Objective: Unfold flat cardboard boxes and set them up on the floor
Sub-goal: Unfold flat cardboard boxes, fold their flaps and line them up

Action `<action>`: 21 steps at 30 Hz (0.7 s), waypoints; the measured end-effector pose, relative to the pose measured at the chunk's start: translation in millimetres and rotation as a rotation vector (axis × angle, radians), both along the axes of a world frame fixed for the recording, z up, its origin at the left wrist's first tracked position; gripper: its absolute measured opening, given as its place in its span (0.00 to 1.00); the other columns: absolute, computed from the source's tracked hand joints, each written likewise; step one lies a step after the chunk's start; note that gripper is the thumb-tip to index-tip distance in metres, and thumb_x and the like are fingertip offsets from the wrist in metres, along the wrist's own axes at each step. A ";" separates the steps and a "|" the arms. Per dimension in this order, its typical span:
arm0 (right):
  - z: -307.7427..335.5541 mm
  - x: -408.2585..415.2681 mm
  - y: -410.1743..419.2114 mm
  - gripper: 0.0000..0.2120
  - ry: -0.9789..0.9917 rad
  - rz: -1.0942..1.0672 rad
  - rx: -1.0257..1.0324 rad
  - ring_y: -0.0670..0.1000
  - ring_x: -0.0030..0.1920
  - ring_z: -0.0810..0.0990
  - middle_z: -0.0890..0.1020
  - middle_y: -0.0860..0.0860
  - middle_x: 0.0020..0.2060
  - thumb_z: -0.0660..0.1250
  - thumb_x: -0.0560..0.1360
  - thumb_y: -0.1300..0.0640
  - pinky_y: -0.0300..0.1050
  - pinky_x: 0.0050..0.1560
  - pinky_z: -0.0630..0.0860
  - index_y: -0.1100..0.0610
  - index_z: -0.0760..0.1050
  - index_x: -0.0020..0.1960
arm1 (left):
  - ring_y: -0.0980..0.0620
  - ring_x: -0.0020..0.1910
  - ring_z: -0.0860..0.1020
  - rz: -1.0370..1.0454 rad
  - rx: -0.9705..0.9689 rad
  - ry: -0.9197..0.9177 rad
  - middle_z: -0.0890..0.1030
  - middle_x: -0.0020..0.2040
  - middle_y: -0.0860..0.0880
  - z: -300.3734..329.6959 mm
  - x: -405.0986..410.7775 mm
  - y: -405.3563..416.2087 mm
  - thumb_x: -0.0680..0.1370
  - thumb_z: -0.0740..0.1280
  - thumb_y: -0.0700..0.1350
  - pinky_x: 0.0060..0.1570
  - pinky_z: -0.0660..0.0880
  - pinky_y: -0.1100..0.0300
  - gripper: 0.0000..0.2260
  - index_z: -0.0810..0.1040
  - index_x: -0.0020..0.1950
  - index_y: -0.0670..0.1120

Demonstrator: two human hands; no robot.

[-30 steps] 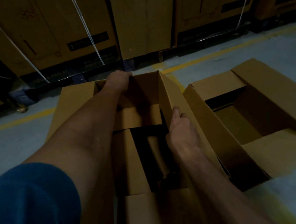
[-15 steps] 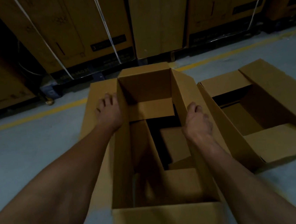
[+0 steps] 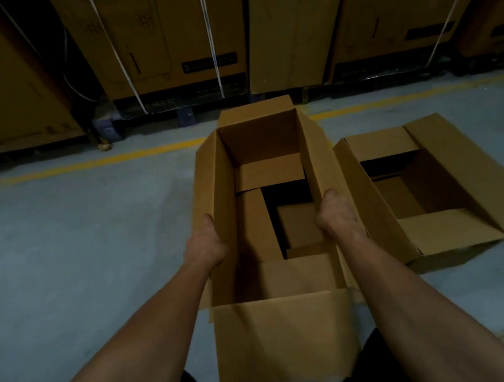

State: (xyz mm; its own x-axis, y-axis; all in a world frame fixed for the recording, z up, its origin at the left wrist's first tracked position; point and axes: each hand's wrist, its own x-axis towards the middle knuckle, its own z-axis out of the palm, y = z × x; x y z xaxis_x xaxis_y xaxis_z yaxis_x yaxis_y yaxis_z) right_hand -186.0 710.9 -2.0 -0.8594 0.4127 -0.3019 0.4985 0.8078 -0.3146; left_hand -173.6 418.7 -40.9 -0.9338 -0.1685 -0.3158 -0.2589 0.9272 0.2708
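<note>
Since half a second ago I note both hands have slid nearer along the box (image 3: 286,336) walls. Left hand (image 3: 205,245) grasps its left wall, right hand (image 3: 339,217) its right. A second box (image 3: 454,235) lies just right of it on the floor (image 3: 80,255).

Grey concrete floor (image 3: 80,255), yellow line (image 3: 86,164) running across far side. Open box (image 3: 284,336) at centre; whether it rests on floor can't tell. Second open box (image 3: 454,231) lies just right of it. Tall strapped cartons (image 3: 166,38) stand along far edge.
</note>
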 end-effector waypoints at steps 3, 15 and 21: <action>8.7 2.8 -8.0 0.18 0.045 0.102 0.036 0.63 0.62 0.80 0.79 0.63 0.62 0.59 0.80 0.69 0.49 0.50 0.77 0.63 0.69 0.70 | 0.36 0.58 0.81 -0.064 -0.062 0.062 0.81 0.59 0.39 10.8 3.1 -4.0 0.78 0.69 0.43 0.53 0.79 0.48 0.26 0.66 0.75 0.47; 2.8 0.8 10.7 0.19 0.134 0.071 -0.121 0.59 0.54 0.79 0.80 0.60 0.60 0.63 0.82 0.63 0.48 0.51 0.77 0.57 0.72 0.72 | 0.34 0.63 0.78 0.205 0.158 -0.122 0.74 0.68 0.38 -4.6 16.8 -3.6 0.73 0.76 0.54 0.62 0.78 0.44 0.38 0.59 0.77 0.50; -2.2 -3.2 16.4 0.22 0.159 0.082 -0.155 0.62 0.57 0.82 0.81 0.61 0.59 0.63 0.81 0.64 0.53 0.56 0.83 0.57 0.72 0.74 | 0.38 0.56 0.82 0.199 0.312 -0.052 0.82 0.60 0.42 -10.1 -0.3 6.3 0.77 0.68 0.44 0.58 0.81 0.42 0.21 0.74 0.70 0.52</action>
State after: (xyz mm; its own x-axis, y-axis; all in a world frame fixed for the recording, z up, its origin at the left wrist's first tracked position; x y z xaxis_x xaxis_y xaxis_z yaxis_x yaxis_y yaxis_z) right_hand -189.2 727.3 -4.2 -0.9298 0.2991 -0.2144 0.3677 0.7792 -0.5076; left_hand -174.0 424.9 -51.0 -0.8739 -0.2331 -0.4267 -0.4464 0.7323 0.5142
